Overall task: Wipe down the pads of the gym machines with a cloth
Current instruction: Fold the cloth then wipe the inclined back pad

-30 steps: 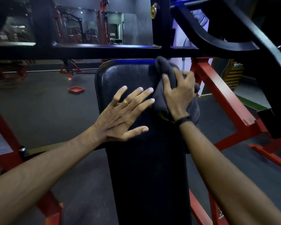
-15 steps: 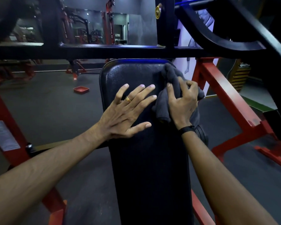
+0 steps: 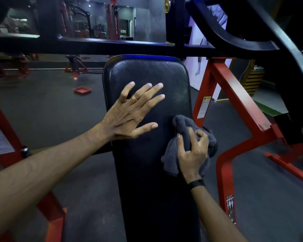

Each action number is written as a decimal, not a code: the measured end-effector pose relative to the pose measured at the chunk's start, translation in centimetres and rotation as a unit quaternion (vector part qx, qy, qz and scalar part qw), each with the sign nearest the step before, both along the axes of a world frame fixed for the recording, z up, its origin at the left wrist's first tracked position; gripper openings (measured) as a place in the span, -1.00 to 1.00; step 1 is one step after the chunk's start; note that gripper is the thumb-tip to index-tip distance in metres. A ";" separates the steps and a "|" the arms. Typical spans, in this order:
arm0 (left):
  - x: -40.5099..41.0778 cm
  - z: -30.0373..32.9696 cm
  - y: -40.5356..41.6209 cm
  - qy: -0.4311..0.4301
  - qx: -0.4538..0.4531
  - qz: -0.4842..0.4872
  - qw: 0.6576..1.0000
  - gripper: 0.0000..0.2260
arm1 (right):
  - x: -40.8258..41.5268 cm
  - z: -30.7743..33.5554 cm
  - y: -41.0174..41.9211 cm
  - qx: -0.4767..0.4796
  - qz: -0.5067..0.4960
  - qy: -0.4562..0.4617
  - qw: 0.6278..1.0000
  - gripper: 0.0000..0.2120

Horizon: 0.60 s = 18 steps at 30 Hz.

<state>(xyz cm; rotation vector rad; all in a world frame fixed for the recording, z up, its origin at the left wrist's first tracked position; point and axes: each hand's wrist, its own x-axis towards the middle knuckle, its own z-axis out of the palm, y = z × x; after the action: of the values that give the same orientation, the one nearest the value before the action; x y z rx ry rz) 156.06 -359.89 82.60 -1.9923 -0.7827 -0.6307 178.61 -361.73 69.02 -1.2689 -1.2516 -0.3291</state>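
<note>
Black, glossy vinyl backrest pad [image 3: 147, 172] fills the head view. My left hand [image 3: 129, 117] lies flat on its upper part, fingers spread wide. My right hand [image 3: 192, 154] bunches a dark grey cloth [image 3: 182, 126] against the pad's right edge, beside the red steel frame [image 3: 234, 95].

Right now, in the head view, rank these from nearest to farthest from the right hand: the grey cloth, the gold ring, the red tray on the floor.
1. Grey cloth: gripped in the right hand.
2. Gold ring: on the left hand, up-left on the pad.
3. Red tray: floor, far left.
</note>
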 end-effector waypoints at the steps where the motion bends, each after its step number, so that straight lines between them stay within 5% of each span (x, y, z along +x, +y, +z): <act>1: 0.0 0.0 0.0 -0.002 0.002 -0.002 1.000 -0.34 | 0.0 -0.9 -0.7 -0.011 0.001 -0.003 1.000 -0.68; 6: 0.0 -0.2 0.1 -0.019 0.007 -0.011 1.000 -0.34 | 0.1 -1.3 -1.5 -0.013 0.003 -0.031 0.999 -0.72; 15: 0.0 -0.3 0.2 -0.033 0.008 -0.016 0.999 -0.34 | -3.2 16.6 8.0 0.036 0.009 -0.049 0.998 -0.72; 18: -0.2 -0.2 0.1 -0.037 0.005 -0.015 0.999 -0.34 | -3.6 18.3 9.2 0.052 0.018 -0.038 0.998 -0.73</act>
<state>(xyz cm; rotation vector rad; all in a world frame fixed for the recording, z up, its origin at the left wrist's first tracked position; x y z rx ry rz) 155.89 -359.79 82.44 -1.9853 -0.7931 -0.7274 175.03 -352.48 87.31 -1.1517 -1.3046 -0.4151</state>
